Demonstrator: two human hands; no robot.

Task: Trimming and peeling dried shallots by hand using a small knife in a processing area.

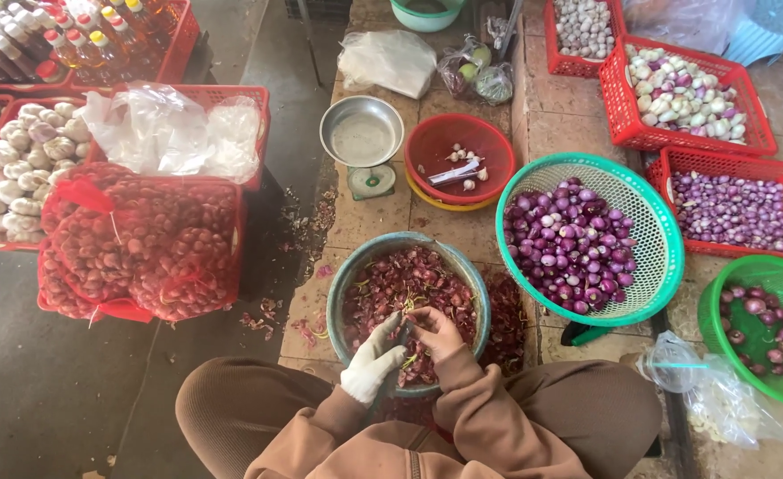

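gloved left hand and bare right hand meet over a basin of shallot peels.

we see purple onions in a green basket, red baskets, a white glove and brown sleeves.

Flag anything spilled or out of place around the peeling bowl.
Purple onion skins lie spilled on the floor right of the metal bowl, with more scraps to its left. The gloved left hand and bare right hand work over the bowl. Nothing looks damaged.
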